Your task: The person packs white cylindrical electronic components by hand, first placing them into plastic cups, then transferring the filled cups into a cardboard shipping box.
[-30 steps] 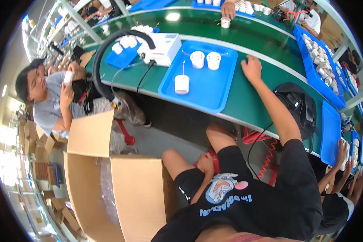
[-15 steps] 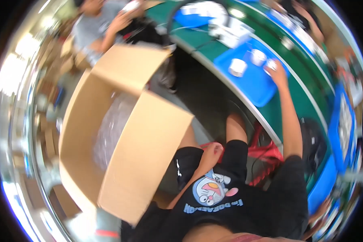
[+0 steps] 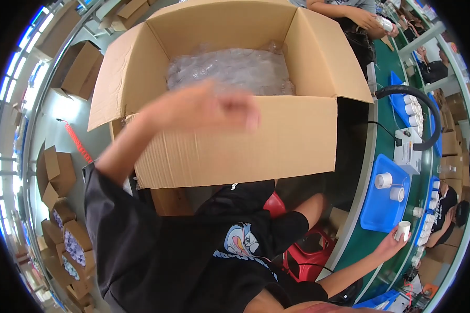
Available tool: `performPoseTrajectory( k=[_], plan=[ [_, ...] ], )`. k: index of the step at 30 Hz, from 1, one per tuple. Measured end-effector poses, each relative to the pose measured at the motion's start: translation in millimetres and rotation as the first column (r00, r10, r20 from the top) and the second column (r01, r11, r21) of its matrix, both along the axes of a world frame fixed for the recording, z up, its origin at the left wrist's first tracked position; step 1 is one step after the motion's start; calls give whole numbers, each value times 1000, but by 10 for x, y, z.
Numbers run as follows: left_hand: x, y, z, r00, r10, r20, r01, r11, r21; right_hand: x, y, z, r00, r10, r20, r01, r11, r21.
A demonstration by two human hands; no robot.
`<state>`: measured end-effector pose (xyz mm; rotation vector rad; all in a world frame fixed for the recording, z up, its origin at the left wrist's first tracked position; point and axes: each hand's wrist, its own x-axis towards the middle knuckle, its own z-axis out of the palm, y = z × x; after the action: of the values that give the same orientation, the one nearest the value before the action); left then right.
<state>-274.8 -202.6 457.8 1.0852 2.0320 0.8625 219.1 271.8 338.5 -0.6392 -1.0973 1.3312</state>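
My left hand (image 3: 211,109), smeared by motion, is over the near flap of a large open cardboard box (image 3: 235,138). Whether its fingers hold anything cannot be made out. Inside the box lies a layer of clear plastic pieces (image 3: 235,68). Off to the right, my right hand (image 3: 389,245) is closed around a small white cylinder (image 3: 403,231), held just past the near corner of a blue tray (image 3: 373,208). Two similar white cylinders, one farther left (image 3: 383,181) and one closer (image 3: 397,194), stay in that tray.
The tray rests on a green workbench (image 3: 357,255) beside a white device (image 3: 408,151) with a black hose (image 3: 436,112). A red stool (image 3: 310,255) stands by my legs. Co-workers sit along the bench; one holds a white item (image 3: 385,23). More cartons (image 3: 78,68) line the left.
My view has swung left toward the box. My left hand has risen from my lap to above the box flap. The right hand has taken a white cylinder away from the tray.
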Motion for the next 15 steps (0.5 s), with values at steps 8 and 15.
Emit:
performPoseTrajectory(
  k=[8, 15],
  plan=[
    [-2249, 930, -2000, 635, -390, -667, -18, 855, -518, -510, -387, -170, 919, 142, -369, -230, 951, -207],
    [-2405, 770, -2503, 647, -246, -722, -112, 906, -408, -1984, -1770, -348, 857, 307, -414, -511, 609, -607]
  ],
)
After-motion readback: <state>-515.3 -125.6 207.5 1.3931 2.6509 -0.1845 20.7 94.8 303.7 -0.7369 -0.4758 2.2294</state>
